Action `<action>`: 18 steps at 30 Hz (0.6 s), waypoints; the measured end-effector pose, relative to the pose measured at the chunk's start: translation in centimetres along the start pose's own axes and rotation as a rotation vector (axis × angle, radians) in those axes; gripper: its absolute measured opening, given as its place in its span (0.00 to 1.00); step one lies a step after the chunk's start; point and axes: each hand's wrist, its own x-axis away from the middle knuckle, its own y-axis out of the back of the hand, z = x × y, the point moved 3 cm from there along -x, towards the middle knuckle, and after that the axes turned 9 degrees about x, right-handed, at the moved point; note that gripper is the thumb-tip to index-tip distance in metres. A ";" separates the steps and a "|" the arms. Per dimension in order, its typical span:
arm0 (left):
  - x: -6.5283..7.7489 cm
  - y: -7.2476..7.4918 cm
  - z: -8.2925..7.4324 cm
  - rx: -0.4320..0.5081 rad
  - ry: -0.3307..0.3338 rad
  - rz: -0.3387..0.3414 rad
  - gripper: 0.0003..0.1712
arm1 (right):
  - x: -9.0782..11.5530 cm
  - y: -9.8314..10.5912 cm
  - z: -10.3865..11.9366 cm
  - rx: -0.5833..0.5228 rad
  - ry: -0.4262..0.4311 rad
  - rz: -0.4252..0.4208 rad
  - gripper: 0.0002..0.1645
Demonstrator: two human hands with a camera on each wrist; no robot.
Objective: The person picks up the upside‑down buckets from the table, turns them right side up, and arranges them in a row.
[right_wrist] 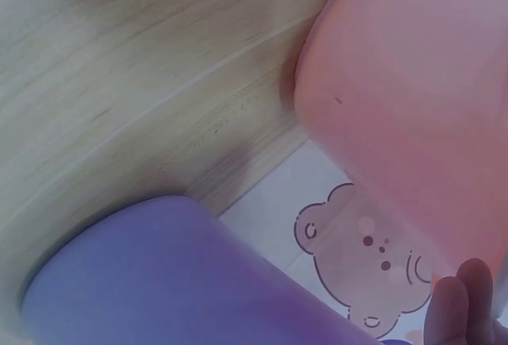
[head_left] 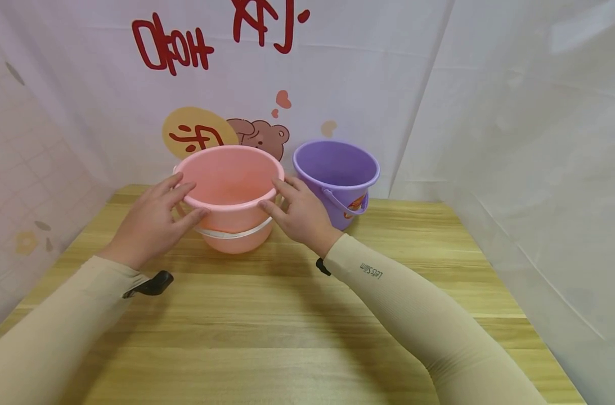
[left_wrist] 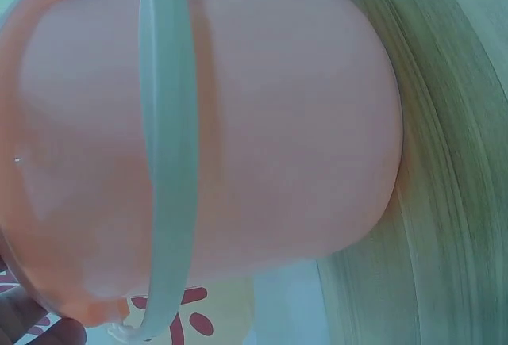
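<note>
A pink bucket (head_left: 236, 219) stands upright on the wooden table, its white handle (head_left: 234, 233) hanging down across the front. My left hand (head_left: 157, 216) holds the left side of its rim, thumb along the front and fingers at the side. On the opposite side my right hand (head_left: 302, 211) grips the rim between thumb and fingers. The left wrist view shows the bucket wall (left_wrist: 294, 115) and handle up close. In the right wrist view, fingertips (right_wrist: 448, 305) lie against the pink bucket (right_wrist: 413, 99).
Just right of the pink bucket stands a purple bucket (head_left: 336, 166) with its handle (head_left: 348, 207) down and an orange sticker. Behind both, a white cloth (head_left: 363, 67) with red lettering and a cartoon bear (head_left: 264, 138) hangs at the table's (head_left: 266, 337) back edge. Pale cloth (head_left: 540, 169) also lines the sides.
</note>
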 end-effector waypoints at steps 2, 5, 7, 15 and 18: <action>-0.1 0.0 -0.1 -0.002 0.008 0.006 0.45 | 0.1 0.1 0.0 -0.003 0.000 -0.001 0.43; -0.1 0.0 -0.2 -0.007 0.018 0.012 0.46 | 0.2 0.1 0.1 0.004 0.004 -0.005 0.41; -0.1 -0.1 -0.2 -0.011 0.023 0.014 0.46 | 0.3 0.1 0.3 0.003 0.015 -0.007 0.39; -0.1 -0.3 -0.2 -0.017 0.002 -0.015 0.44 | 0.6 0.1 0.6 0.032 0.036 -0.020 0.37; -0.1 -0.4 -0.2 -0.006 0.001 -0.023 0.44 | 0.6 0.2 0.7 0.033 0.035 -0.019 0.38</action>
